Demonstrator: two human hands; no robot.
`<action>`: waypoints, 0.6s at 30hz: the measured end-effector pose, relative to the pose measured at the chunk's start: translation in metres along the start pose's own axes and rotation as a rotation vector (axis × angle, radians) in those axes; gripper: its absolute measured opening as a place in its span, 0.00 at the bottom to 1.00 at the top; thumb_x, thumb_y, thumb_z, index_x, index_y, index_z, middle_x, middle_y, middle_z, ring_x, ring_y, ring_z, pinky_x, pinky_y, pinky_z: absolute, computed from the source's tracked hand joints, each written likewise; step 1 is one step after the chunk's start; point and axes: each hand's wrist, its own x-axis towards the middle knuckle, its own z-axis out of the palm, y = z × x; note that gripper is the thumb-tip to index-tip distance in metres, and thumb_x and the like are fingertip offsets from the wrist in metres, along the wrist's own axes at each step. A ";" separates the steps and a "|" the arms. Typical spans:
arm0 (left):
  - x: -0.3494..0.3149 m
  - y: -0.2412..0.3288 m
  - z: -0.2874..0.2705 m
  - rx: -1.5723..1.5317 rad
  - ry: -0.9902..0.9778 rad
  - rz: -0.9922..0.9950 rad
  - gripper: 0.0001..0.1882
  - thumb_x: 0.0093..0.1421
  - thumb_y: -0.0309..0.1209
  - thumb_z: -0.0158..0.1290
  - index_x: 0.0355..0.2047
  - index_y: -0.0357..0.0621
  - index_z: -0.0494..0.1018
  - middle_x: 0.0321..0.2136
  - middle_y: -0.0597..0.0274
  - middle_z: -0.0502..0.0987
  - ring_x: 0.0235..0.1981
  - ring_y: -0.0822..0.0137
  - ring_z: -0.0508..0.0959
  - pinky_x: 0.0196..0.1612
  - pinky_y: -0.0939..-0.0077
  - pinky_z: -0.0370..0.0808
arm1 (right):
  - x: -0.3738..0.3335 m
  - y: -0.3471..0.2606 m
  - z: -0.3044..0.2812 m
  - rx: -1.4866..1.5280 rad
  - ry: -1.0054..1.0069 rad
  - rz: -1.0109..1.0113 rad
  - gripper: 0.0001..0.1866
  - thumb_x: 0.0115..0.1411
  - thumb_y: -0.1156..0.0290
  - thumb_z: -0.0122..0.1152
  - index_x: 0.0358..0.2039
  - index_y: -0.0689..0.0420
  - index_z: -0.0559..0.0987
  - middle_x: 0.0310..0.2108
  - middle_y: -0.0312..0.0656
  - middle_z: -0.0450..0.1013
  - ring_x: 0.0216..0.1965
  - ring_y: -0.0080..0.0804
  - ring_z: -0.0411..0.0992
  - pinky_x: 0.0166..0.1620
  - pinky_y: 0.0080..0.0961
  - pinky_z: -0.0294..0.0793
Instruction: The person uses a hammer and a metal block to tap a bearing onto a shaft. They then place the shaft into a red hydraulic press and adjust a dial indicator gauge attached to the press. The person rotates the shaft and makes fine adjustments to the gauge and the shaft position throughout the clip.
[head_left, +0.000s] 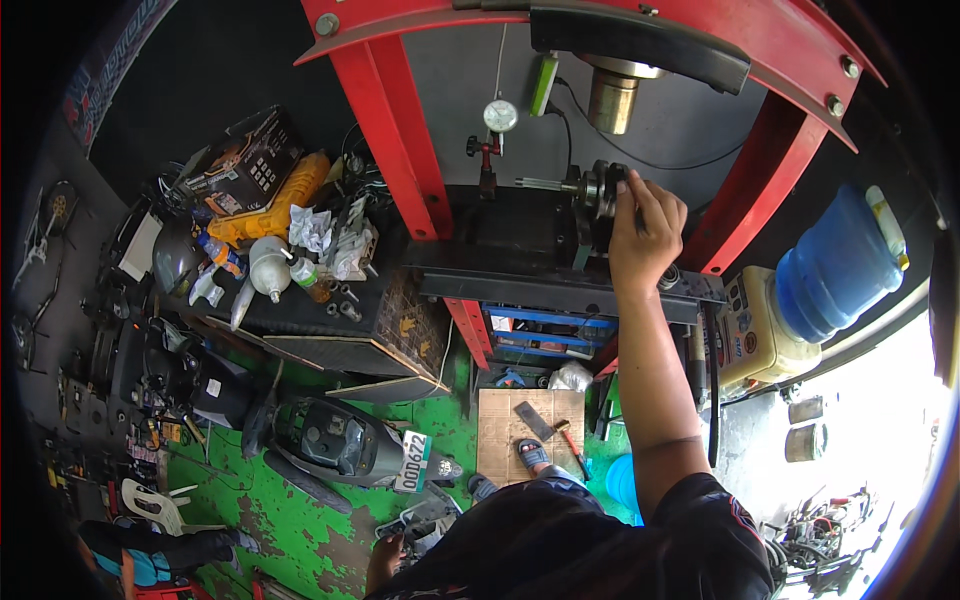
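My right hand (648,225) is closed on the dark round web of a crankshaft (594,192), fingers curled over its right side. The crankshaft lies level on a support on the black bed (480,258) of a red press, its thin shaft pointing left. Left of that shaft stands a dial gauge (500,116) on a red and black holder (486,160); the gauge tip's contact cannot be made out. Low down, beside my body, my left hand (385,553) shows only partly, its fingers curled near a grey object (425,525). What it holds, if anything, is hidden.
The press's red posts (390,130) flank the bed, with a metal ram (613,100) above. At left, a cluttered bench (300,335) adjoins a parked motorbike (340,440). A hammer (572,448) lies on cardboard (500,420) by my feet. A blue water jug (835,265) stands right.
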 end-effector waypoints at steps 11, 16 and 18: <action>-0.032 0.060 -0.015 -0.110 0.042 -0.146 0.30 0.69 0.55 0.50 0.60 0.46 0.73 0.44 0.59 0.82 0.40 0.62 0.85 0.35 0.65 0.79 | -0.005 -0.003 0.000 0.009 0.065 0.059 0.09 0.58 0.71 0.71 0.40 0.55 0.89 0.37 0.36 0.83 0.41 0.38 0.74 0.50 0.34 0.73; 0.004 0.005 -0.014 0.010 -0.020 0.055 0.29 0.70 0.55 0.50 0.57 0.46 0.74 0.43 0.60 0.82 0.39 0.62 0.85 0.34 0.65 0.80 | -0.007 0.005 0.004 -0.127 -0.089 0.090 0.09 0.57 0.72 0.73 0.39 0.54 0.89 0.38 0.37 0.84 0.42 0.34 0.76 0.47 0.29 0.76; 0.013 -0.001 -0.011 -0.041 -0.011 0.026 0.27 0.69 0.54 0.51 0.55 0.46 0.74 0.42 0.60 0.81 0.39 0.62 0.85 0.34 0.65 0.80 | -0.002 -0.015 -0.002 -0.051 0.016 0.095 0.09 0.58 0.71 0.73 0.39 0.54 0.89 0.38 0.36 0.84 0.41 0.35 0.76 0.48 0.30 0.76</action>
